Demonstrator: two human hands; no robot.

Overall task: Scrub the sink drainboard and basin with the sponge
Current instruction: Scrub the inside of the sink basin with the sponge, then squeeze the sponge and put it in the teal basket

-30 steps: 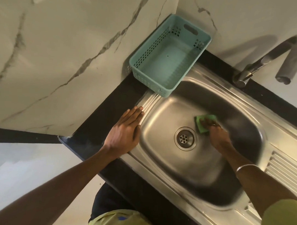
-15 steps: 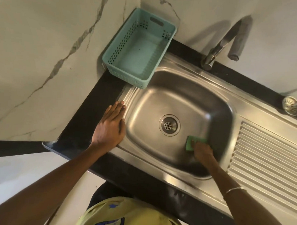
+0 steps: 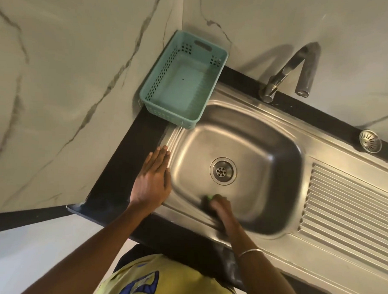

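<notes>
The sponge lay in the steel basin, on its near-left slope just short of the drain. Only a green corner showed past my fingers. My right hand covered it, fingers curled down over it; the frame was blurred there, so the grip appeared closed on the sponge rather than flat. My left hand rested flat, fingers straight and together, across the sink's left rim and the black counter. The ribbed drainboard lay to the right of the basin. A teal basket stood in the far-left corner, overlapping the sink rim. The tap stood behind the basin. A round strainer sat on the far rim.
</notes>
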